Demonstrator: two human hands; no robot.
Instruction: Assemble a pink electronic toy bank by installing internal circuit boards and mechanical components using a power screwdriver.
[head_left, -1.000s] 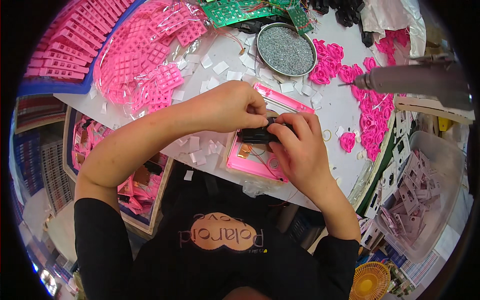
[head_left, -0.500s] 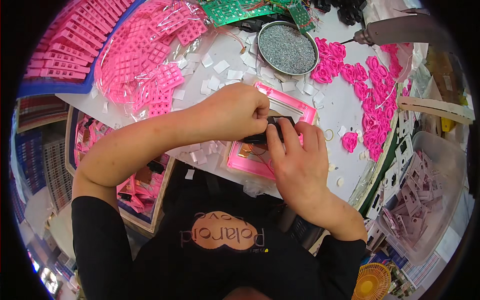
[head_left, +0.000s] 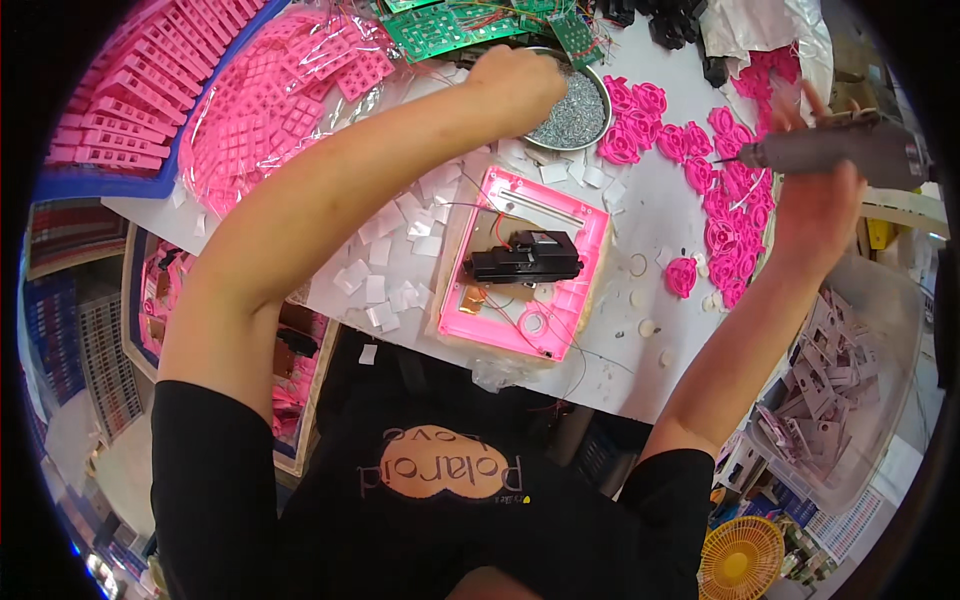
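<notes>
Judging our black unit (head_left: 528, 264) placed, probably unfastened, in the pink frame (head_left: 478, 328), we can't tell either grip: left hand (head_left: 520, 88) beyond it, right hand (head_left: 822, 205) rightward

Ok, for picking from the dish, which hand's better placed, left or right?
Left, I'd say. The left hand hovers at the dish, though its fingertips are hidden. The right hand is off to the right at the driver.
</notes>
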